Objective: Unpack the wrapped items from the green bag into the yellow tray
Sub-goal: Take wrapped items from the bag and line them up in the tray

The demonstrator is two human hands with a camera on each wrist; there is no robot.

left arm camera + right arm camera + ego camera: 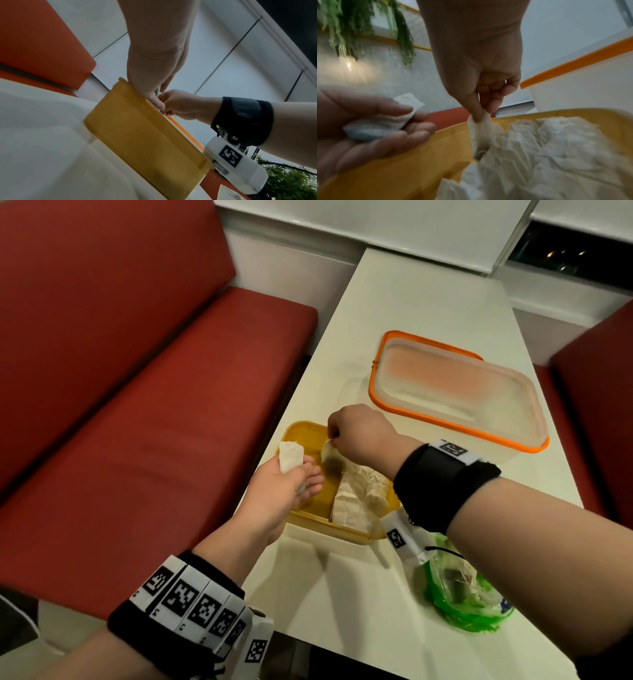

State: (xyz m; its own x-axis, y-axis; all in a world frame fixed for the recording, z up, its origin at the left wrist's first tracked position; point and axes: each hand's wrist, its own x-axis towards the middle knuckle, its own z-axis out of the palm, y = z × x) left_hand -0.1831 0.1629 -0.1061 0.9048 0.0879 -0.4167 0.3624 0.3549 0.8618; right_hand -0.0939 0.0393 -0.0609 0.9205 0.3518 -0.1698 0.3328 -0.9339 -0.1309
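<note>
The yellow tray (306, 429) stands at the table's left edge, with several white paper-wrapped items (356, 496) in its right half. Over its far end my right hand (334, 436) pinches the top of one wrapped item (329, 456) between thumb and fingers; in the right wrist view this item (479, 134) hangs down into the tray (423, 151). My left hand (301, 474) is palm up over the tray's left rim and holds another wrapped item (290, 457) under its thumb. The green bag (462, 594) lies crumpled near the front right, with something still inside.
A clear container with an orange rim (455, 392) stands beyond the tray on the white table (411, 302). A red bench (137, 405) runs along the left side, and another red seat (599, 405) is on the right.
</note>
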